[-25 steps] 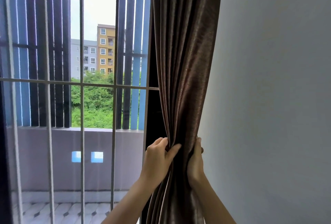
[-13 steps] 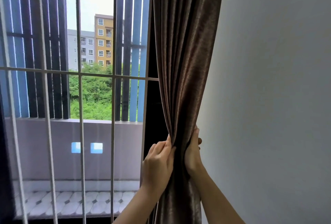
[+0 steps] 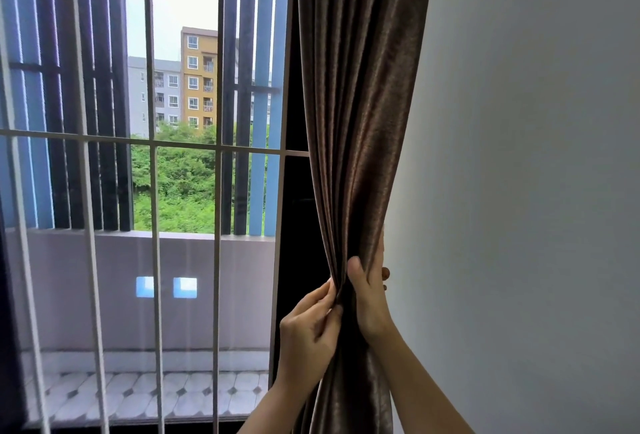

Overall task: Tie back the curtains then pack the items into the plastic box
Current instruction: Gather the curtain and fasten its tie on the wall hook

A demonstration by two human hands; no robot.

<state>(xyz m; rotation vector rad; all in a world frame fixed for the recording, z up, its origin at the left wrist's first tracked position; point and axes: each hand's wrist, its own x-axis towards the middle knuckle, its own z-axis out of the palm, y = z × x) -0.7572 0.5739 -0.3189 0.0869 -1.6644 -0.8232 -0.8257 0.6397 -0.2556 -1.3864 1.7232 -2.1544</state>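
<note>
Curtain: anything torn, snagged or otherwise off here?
Nothing stands out. The curtain hangs in even folds with no visible tear or stain, bunched beside the wall. The left hand pinches its front folds, and the right hand wraps round it from the wall side. No tie-back is in view.
</note>
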